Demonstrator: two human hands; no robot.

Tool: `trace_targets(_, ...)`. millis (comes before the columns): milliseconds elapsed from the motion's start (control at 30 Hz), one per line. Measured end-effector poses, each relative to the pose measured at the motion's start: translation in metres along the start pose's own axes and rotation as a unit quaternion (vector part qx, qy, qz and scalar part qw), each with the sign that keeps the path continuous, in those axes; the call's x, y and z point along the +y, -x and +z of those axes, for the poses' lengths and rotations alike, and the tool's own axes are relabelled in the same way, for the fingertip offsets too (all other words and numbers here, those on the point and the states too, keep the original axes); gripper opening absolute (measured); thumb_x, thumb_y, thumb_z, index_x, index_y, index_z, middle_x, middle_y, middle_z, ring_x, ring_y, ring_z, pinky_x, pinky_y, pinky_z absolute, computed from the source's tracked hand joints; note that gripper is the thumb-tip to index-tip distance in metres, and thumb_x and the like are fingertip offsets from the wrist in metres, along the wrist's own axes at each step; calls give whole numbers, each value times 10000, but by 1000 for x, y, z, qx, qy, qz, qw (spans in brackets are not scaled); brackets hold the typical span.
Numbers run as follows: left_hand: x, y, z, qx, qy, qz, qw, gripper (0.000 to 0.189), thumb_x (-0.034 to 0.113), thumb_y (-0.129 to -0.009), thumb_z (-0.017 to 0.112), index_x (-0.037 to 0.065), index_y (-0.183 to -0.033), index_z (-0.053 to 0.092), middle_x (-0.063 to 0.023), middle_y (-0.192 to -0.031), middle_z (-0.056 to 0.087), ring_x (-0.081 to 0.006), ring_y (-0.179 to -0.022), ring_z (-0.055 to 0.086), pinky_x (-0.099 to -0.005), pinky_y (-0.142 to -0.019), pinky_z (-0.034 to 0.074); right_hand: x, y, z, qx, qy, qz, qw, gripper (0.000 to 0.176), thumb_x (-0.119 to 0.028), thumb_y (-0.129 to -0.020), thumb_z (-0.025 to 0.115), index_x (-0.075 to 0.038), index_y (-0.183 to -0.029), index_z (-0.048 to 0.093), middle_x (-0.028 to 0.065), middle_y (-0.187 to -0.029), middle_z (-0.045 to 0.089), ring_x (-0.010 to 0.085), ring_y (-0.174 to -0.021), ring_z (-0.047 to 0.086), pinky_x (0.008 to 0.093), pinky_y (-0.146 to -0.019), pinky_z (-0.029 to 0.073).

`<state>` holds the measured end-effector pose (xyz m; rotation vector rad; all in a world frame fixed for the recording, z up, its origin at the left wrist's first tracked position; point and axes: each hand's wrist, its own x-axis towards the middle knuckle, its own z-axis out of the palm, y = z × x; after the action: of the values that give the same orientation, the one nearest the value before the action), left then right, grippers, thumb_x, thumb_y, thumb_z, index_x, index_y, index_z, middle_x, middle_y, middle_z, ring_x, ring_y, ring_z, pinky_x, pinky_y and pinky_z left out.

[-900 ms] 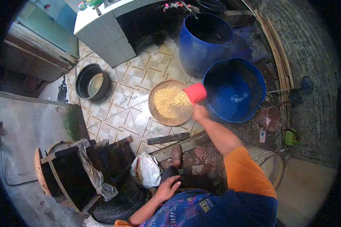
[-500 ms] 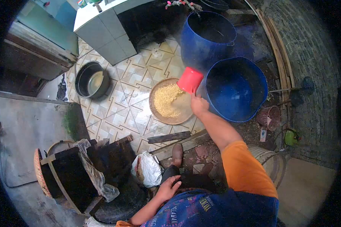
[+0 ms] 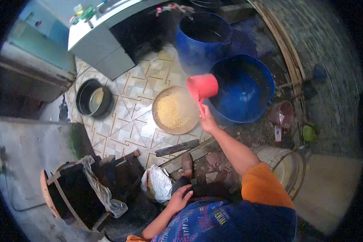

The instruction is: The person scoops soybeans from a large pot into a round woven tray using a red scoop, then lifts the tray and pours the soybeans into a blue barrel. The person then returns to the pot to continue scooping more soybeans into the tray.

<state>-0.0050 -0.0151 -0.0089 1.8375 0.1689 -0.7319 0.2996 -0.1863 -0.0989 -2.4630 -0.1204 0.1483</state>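
Note:
My right hand [image 3: 207, 119] is closed around the handle of a red plastic dipper [image 3: 207, 85]. The dipper is tilted on its side, above and right of a round shallow tray [image 3: 190, 111], and its inside cannot be made out. Pale yellow grains or split beans [image 3: 169, 113] lie heaped on the tray's left half. My left hand [image 3: 180, 199] rests on my left thigh near the knee, fingers loosely apart and holding nothing.
Right of the tray stands a wide blue tub [image 3: 242, 103], with a tall blue barrel [image 3: 201, 52] behind it. A black pot [image 3: 82, 99] sits on the tiles at left. A white sack [image 3: 160, 186] and a dark wooden piece [image 3: 177, 148] lie near my feet.
My right hand has turned the red dipper, so its mouth no longer points down at the tray, and its handle now slants toward me. My left hand stays on my thigh. The view has shifted slightly.

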Motion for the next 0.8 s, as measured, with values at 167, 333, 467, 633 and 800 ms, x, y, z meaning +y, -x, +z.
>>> trace_targets(167, 18, -8, 21, -51, 13, -20, 998, 357, 227, -860, 514, 22, -1151, 486, -157, -1093, 541, -259, -1026, 511, -324, -890, 387, 10, 101, -101, -22, -554, 175, 813, 522, 12, -749, 516, -98, -1226, 338, 30, -914, 444, 109, -784, 457, 250, -691, 412)
trace_targets(333, 52, -8, 62, -100, -28, -8, 995, 353, 217, -854, 521, 4, -1135, 497, -169, -1079, 551, -253, -1027, 525, -311, -885, 387, 92, 220, -188, 297, -264, 99, 912, 442, -81, -822, 521, -45, -1227, 346, 68, -966, 504, 126, -809, 496, 271, -722, 417)
trace_targets(467, 69, -16, 107, -159, -69, 2, 985, 352, 214, -864, 511, -12, -1135, 492, -167, -1101, 548, -236, -1047, 515, -310, -892, 381, 178, 314, -246, 383, -203, 265, 861, 403, -142, -845, 506, -91, -1218, 362, 104, -925, 536, 166, -736, 545, 319, -679, 450)
trace_targets(633, 99, -17, 170, -232, -186, 49, 954, 353, 207, -865, 512, -17, -1137, 492, -175, -1111, 546, -245, -1067, 507, -317, -899, 376, 349, 462, -210, 229, 31, 504, 832, 177, -141, -818, 449, -31, -923, 539, 133, -804, 592, 254, -742, 563, 373, -684, 446)
trace_targets(800, 98, -15, 229, -264, -225, 68, 936, 353, 213, -867, 514, -12, -1139, 497, -182, -1112, 544, -249, -1065, 509, -324, -900, 376, 448, 577, -155, -2, 154, 553, 819, 173, -156, -783, 466, -31, -753, 581, 130, -748, 584, 252, -662, 554, 406, -643, 449)
